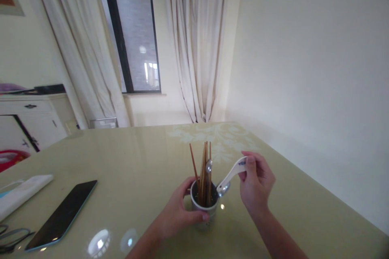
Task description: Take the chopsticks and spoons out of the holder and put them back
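Gripping cup [212,217] w/ L hand [178,213], wht spoon [230,175], R hand [257,182]

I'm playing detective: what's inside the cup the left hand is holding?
Brown chopsticks and a shiny spoon stand in the cup. A second spoon head shows beside its right rim. The cup's wall hides the lower ends, and its bottom can't be seen.

Matt wooden chopsticks [202,172]; at their three o'clock, a smooth, glossy, ceramic-looking spoon [232,173]; shiny tabletop [136,158]; cloth curtain [200,40] at twelve o'clock.
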Demonstrator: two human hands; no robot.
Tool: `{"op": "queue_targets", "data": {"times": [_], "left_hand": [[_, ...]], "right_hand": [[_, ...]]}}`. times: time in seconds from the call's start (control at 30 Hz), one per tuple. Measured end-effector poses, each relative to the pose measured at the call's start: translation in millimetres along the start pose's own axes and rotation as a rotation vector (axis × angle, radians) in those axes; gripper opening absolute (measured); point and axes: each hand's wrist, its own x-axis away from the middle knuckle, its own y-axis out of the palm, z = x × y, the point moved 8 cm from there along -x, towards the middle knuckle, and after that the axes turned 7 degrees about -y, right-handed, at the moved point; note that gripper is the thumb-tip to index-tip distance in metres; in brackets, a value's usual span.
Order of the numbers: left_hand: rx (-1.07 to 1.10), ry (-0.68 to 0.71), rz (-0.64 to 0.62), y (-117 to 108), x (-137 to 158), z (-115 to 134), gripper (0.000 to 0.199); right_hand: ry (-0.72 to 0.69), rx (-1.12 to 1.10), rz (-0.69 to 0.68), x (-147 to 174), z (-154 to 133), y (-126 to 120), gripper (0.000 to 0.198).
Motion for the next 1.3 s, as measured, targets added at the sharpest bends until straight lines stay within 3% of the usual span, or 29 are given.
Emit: {"op": "queue_targets", "data": {"times": [0.13,0.23,0.33,0.43,0.53,0.67,0.97,1.3], "left_hand": [[-0.06,-0.011,0.066,2,3,-2,0.094],[-0.072,0.013,0.069,4,4,0,0.089],[-0.081,0.007,0.103,1,4,-3,0.089],[-0.113,-0.039,0.166,-5,4,-10,0.092],[-0.129,-0.036,0.185,-7,3,-9,0.088],[-0.118,0.015,0.158,-5,1,-1,0.084],[-0.136,0.023,0.192,-9,-1,1,0.083],[-0.154,0.017,0.256,-17,-2,0,0.082]], "right_hand": [[-0.334,0.182,-0.283,22,-32,22,0.013],[-0.564,0.273,-0.533,41,-45,41,0.023],[-0.659,0.339,-0.77,56,-41,59,0.037],[-0.687,0.393,-0.884,64,-35,68,0.034],[-0.662,0.405,-0.854,61,-31,67,0.026],[-0.577,0.394,-0.711,50,-26,56,0.022],[-0.211,0.346,-0.439,23,8,34,0.019],[0.068,0.263,-0.421,29,38,32,0.031]]}}
